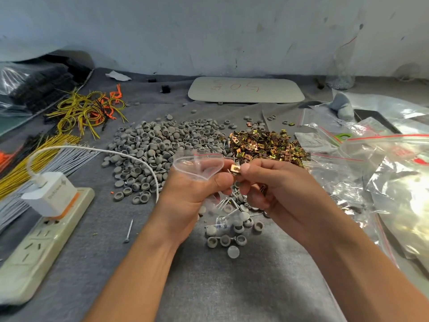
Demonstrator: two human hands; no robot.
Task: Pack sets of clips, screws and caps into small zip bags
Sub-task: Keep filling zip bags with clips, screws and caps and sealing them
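A white charger (47,194) sits plugged into a power strip (34,242) at the counter's (232,287) left, its cable arcing toward a big heap of grey caps (157,145). The left hand (192,191) pinches a small clear zip bag (199,166) with its mouth held open. Just beside that mouth, the right hand (267,182) grips a brass clip (236,169) between thumb and forefinger. Beneath both hands lie screws (228,202) and loose caps. Behind the right hand is the clip pile (267,142), with empty bags (383,173) farther right.
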